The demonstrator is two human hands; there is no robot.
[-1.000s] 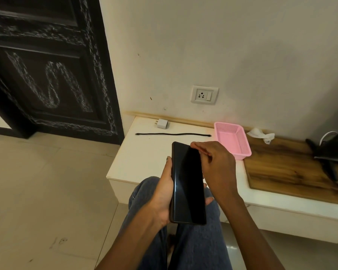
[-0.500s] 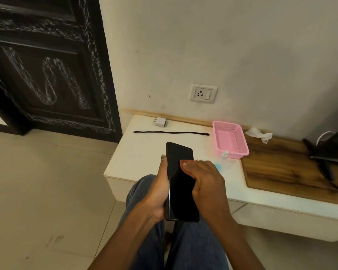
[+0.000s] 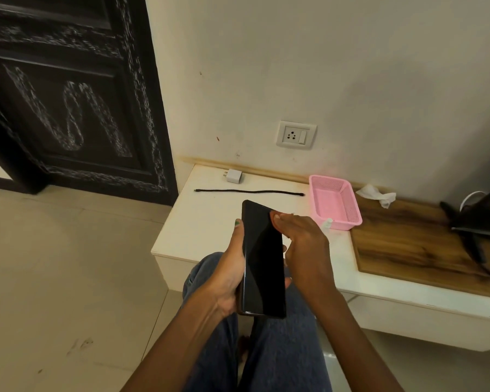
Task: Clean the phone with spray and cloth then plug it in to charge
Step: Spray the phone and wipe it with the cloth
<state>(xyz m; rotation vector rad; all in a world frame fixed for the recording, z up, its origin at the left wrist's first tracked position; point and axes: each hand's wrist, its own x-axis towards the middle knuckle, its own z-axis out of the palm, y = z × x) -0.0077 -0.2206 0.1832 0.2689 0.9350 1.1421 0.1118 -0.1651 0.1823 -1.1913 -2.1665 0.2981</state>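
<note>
Black and glossy, one slim rectangular phone (image 3: 262, 258) is held upright over the person's jeans-clad knees, just in front of a low white shelf (image 3: 210, 222). The left hand (image 3: 228, 274) is wrapped around the phone's left edge and back, thumb along the side. The right hand (image 3: 303, 244) has its fingers bunched together, with the fingertips (image 3: 276, 217) pressing on the upper right of the dark screen; whether a cloth is under them cannot be told.

On the shelf lie one white square charger plug (image 3: 234, 176) and one straight black cable (image 3: 249, 191), near each other but apart. One pink plastic mesh basket (image 3: 351, 205) stands to their right, and it looks empty. One small clear spray bottle (image 3: 327, 223) peeks out just beside the basket's front wall. One crumpled white tissue (image 3: 376, 194) lies on a brown wooden board (image 3: 408, 244). One white wall socket (image 3: 296, 134) sits above.
</note>
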